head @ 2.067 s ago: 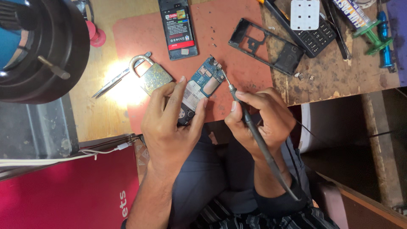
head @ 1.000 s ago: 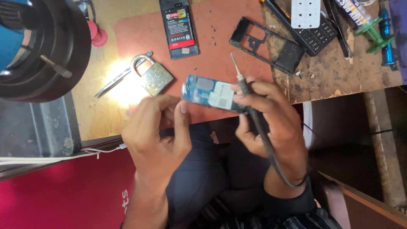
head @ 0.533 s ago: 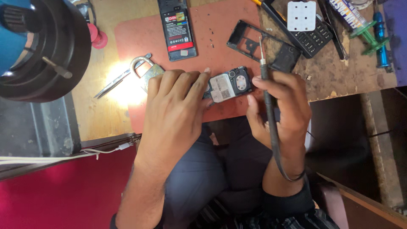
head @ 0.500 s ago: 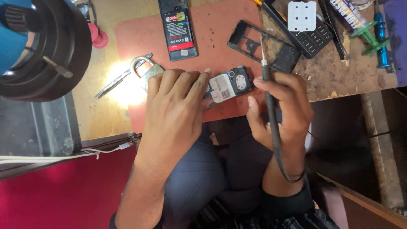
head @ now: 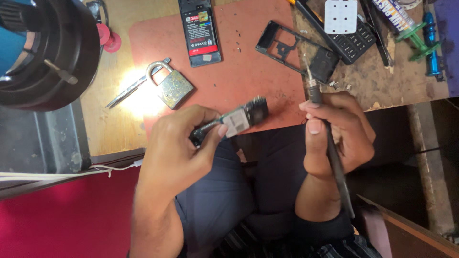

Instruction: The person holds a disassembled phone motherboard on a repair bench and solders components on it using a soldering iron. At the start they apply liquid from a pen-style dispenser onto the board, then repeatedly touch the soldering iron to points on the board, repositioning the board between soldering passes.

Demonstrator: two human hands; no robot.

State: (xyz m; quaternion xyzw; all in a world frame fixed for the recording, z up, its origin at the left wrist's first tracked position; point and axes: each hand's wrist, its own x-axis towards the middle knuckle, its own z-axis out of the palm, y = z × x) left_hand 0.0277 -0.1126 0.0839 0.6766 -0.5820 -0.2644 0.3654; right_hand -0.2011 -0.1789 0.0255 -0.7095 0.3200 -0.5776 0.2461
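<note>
Circuit board (head: 239,120) pinched in left hand (head: 179,148) fingers, screwdriver (head: 325,138) in right hand (head: 339,131)

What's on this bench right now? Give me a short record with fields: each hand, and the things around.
left hand: holds a small phone circuit board, blurred, above the lap
right hand: grips a thin screwdriver, tip pointing away from the body
mat: red mat on a wooden bench
on mat: brass padlock, phone battery, empty black phone frame
beside mat: tweezers, black keypad
</note>
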